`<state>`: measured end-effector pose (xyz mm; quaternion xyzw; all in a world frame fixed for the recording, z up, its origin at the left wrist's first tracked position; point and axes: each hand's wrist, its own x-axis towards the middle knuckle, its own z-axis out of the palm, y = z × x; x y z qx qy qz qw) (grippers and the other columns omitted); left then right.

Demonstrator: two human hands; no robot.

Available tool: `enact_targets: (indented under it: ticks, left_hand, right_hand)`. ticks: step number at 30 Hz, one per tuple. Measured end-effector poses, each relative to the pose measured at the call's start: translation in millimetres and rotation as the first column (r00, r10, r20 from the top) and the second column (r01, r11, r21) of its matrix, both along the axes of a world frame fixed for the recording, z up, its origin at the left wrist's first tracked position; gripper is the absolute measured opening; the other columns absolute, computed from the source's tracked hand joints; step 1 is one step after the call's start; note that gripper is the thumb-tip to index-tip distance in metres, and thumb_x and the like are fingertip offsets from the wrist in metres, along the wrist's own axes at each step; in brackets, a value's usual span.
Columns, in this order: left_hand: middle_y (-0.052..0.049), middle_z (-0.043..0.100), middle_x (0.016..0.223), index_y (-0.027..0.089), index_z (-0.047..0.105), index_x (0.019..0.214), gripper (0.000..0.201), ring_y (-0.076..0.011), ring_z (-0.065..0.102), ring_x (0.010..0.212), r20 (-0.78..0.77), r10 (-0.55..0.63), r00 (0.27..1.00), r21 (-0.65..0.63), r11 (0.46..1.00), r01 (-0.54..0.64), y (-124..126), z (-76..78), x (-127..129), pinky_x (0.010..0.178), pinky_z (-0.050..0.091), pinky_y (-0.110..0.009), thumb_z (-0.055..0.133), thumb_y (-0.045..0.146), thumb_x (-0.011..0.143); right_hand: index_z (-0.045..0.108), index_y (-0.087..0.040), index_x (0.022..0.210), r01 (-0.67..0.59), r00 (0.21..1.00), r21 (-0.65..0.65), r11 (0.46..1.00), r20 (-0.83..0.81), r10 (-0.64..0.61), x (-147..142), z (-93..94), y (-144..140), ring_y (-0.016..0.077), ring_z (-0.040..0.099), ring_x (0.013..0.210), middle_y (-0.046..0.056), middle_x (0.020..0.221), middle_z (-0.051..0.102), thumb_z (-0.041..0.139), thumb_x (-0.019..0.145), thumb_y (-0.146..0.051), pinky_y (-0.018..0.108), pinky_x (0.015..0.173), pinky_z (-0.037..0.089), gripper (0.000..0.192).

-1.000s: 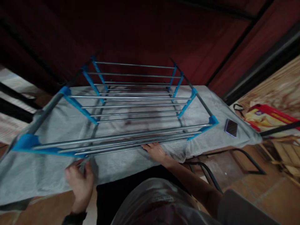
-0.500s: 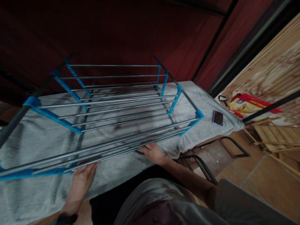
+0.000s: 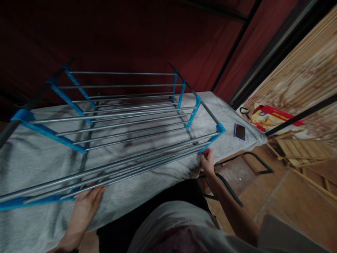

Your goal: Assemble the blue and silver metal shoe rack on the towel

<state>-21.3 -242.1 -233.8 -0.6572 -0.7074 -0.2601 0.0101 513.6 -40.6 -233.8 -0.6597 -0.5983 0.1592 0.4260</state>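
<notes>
A shoe rack of grey metal tubes [image 3: 126,121] joined by blue plastic brackets [image 3: 195,113] stands across a grey cloth [image 3: 168,172]. My left hand [image 3: 88,202] is at the front lower rods near the rack's left end, its fingertips partly hidden behind the tubes and curled at them. At the front right corner, my right hand [image 3: 207,161] has its fingers closed at the lower end of the blue bracket. The exact contact of the fingertips there is small and partly hidden.
A phone [image 3: 240,132] lies on the cloth to the right. Beyond it are a red and yellow box [image 3: 275,117] and a folded wooden piece of furniture [image 3: 302,153]. A black metal frame [image 3: 259,163] stands below the cloth's right edge. A dark red surface [image 3: 131,35] rises behind the rack.
My right hand has moved right along the front of the rack, from the middle of the rods to the right corner bracket. My left hand stays near the left rods. The view has shifted slightly.
</notes>
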Motion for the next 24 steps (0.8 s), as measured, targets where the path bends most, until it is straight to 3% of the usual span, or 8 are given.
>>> enact_targets:
  ticks: [4,11,15,20,24]
  left_hand:
    - [-0.006,0.076,0.099,0.029,0.071,0.098,0.038,-0.0320,0.069,0.101,0.020,-0.012,1.000,-0.009,1.000,0.012,-0.2,8.8,-1.8,0.099,0.054,-0.050,0.043,0.054,0.092]
    - [-0.011,0.078,0.095,0.024,0.072,0.095,0.056,-0.0339,0.072,0.089,-0.040,-0.054,0.998,-0.095,0.994,0.050,0.4,5.2,-11.2,0.085,0.058,-0.049,0.034,0.066,0.091]
    - [-0.012,0.078,0.099,0.024,0.071,0.103,0.051,-0.0338,0.072,0.090,-0.138,-0.053,0.989,-0.087,0.995,0.042,1.4,5.5,-8.7,0.086,0.057,-0.049,0.034,0.057,0.092]
    - [-0.009,0.078,0.099,0.029,0.073,0.099,0.040,-0.0321,0.073,0.091,-0.155,-0.084,0.984,-0.111,0.992,0.067,-3.9,16.0,-7.2,0.084,0.058,-0.046,0.039,0.050,0.089]
    - [-0.011,0.079,0.099,0.027,0.074,0.098,0.043,-0.0327,0.074,0.090,-0.177,-0.092,0.980,-0.226,0.973,0.050,-15.6,32.3,2.1,0.085,0.058,-0.048,0.037,0.047,0.090]
  right_hand:
    - [0.054,-0.021,0.089,-0.082,0.994,-0.064,0.995,0.065,0.087,5.7,2.4,17.6,0.0219,0.056,0.085,0.006,0.085,0.059,0.045,0.078,-0.033,0.037,0.080,0.050,0.019]
    - [0.056,-0.021,0.091,-0.115,0.987,-0.137,0.984,0.098,0.129,10.1,7.9,23.5,0.0217,0.060,0.076,0.005,0.079,0.062,0.046,0.081,-0.039,0.034,0.073,0.047,0.023]
    - [0.054,-0.022,0.092,-0.092,0.989,-0.137,0.986,0.105,0.107,8.3,8.3,22.9,0.0223,0.061,0.079,0.006,0.082,0.063,0.047,0.082,-0.041,0.035,0.076,0.048,0.022]
    - [0.056,-0.022,0.091,-0.091,0.991,-0.118,0.989,0.083,0.101,5.8,6.4,24.0,0.0234,0.062,0.082,0.007,0.085,0.066,0.046,0.081,-0.042,0.039,0.081,0.050,0.024]
    - [0.056,-0.022,0.091,-0.109,0.992,-0.108,0.988,0.054,0.115,6.8,6.2,24.8,0.0245,0.062,0.082,0.007,0.085,0.067,0.047,0.080,-0.043,0.040,0.082,0.051,0.025]
